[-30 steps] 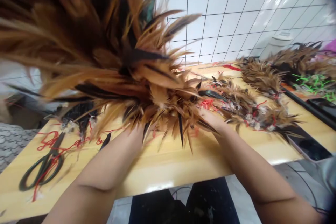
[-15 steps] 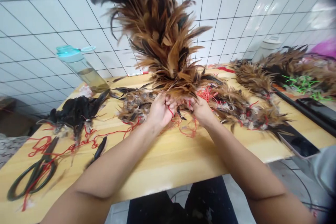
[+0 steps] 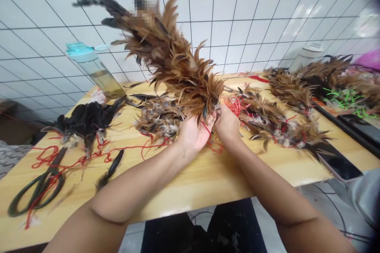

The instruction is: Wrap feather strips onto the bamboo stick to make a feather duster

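Observation:
A long bundle of brown and black feathers point(image 3: 178, 59) rises above the table, leaning to the upper left. Its lower end is between my two hands. My left hand point(image 3: 196, 131) lies palm up under that end, with its fingers curled and a red string point(image 3: 207, 128) crossing them. My right hand point(image 3: 227, 124) is closed round the base of the bundle, back of the hand up. Brown feather bunches point(image 3: 162, 116) lie behind my left hand, and a tangle of red string point(image 3: 236, 106) sits just behind my right hand.
Black scissors point(image 3: 41, 187), black feathers point(image 3: 89, 120) and a loose feather point(image 3: 111, 170) lie left on the wooden table point(image 3: 178, 189). A water bottle point(image 3: 97, 71) stands behind. On the right are more feather bunches point(image 3: 287, 87), a phone point(image 3: 338, 162) and a grey sleeve point(image 3: 363, 193).
The feather bundle has tipped further to the left, and its top is lower. My left hand has shifted right, nearer my right hand, and its palm has turned upward.

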Motion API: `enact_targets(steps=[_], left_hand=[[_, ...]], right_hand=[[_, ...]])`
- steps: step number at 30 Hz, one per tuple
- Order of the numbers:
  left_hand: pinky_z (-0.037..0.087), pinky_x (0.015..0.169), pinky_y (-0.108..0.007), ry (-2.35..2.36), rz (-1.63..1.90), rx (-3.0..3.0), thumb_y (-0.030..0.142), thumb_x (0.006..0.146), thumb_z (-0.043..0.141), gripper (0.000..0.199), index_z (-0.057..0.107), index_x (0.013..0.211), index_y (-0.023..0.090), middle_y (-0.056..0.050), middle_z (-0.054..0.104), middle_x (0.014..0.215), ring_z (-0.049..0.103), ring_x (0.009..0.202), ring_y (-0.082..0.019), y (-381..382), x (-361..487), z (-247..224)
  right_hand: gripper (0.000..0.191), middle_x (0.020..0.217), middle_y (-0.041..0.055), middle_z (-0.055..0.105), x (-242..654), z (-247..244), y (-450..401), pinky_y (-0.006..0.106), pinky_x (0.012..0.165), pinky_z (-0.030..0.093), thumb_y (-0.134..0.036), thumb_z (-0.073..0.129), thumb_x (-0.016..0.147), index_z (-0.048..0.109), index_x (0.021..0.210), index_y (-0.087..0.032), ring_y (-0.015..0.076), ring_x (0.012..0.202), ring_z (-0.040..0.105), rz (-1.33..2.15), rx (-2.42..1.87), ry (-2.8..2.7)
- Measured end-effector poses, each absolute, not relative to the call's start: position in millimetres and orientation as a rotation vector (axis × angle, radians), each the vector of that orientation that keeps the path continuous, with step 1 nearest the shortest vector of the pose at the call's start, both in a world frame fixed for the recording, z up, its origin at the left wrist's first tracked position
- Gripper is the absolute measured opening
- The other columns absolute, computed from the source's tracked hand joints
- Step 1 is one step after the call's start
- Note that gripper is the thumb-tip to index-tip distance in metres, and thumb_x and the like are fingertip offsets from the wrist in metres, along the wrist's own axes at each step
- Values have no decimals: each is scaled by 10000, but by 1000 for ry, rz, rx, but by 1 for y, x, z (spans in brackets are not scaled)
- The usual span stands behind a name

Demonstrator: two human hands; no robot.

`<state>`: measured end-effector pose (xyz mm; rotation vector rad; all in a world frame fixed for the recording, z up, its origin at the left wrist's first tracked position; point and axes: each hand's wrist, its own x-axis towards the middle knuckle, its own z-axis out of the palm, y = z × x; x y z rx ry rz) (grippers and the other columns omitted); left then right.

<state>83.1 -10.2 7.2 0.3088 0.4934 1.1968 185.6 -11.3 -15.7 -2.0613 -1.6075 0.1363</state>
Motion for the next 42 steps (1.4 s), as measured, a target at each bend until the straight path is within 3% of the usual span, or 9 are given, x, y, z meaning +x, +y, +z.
enact_targets(steps=[3,8,15,20,26,30,35,39,42], left_hand=[[494,824,-267,481,1215,294,122,908,372,375,449,544,170,15,388,508,468,540,-95,-7,81,2],[488,692,-266,597,1155,327,137,885,408,294,539,624,162,7,525,555,398,458,-83,7,76,-13],[374,557,-192,671,1012,544,-26,668,600,145,595,598,101,2,582,586,464,520,-56,8,86,-19],[279,485,-215,659,1088,623,142,597,809,169,660,665,100,14,605,612,427,499,-52,5,85,-14],[441,655,-266,845,1254,697,288,581,846,233,700,658,123,-27,690,677,603,666,-139,9,81,-21],[476,807,-294,869,1312,768,337,561,843,313,737,772,132,-71,745,893,660,869,-198,13,79,-30],[481,850,-308,886,1309,837,359,568,833,350,738,814,129,-85,740,951,658,911,-210,19,76,-39],[481,860,-313,840,1259,961,374,588,829,360,743,841,134,-75,740,937,652,883,-195,28,67,-45],[475,882,-320,780,1227,1056,378,590,834,362,749,851,142,-66,741,939,650,877,-185,35,58,-45]], right_hand=[[243,856,114,688,188,-23,-6,300,624,349,-333,432,915,606,998,-184,226,749,621,-39,-2091,-1616],[249,843,142,657,194,-40,-1,308,644,331,-219,371,925,608,949,-145,220,790,593,-419,-2004,-1767],[298,836,139,621,194,-43,-2,331,659,302,-220,324,952,609,926,-138,226,791,537,-599,-1915,-1855],[383,836,135,611,189,-43,-1,339,671,297,-274,257,990,610,941,-136,224,790,515,-574,-1865,-1881],[395,837,132,614,177,-47,-1,326,676,306,-241,221,1002,597,949,-131,207,773,520,-606,-1839,-1880],[374,860,139,627,173,-47,-5,316,691,331,-218,221,1001,584,984,-129,209,786,545,-517,-1861,-1925],[298,945,152,646,171,-43,-11,310,713,377,-181,293,968,560,1084,-118,224,853,579,-321,-1869,-1944],[260,996,116,643,179,-38,-14,306,760,424,-201,501,866,577,1107,-140,215,883,574,164,-1676,-1871],[255,917,71,638,194,-32,-12,269,698,442,-334,580,841,632,1003,-144,179,831,564,791,-1372,-1687]])
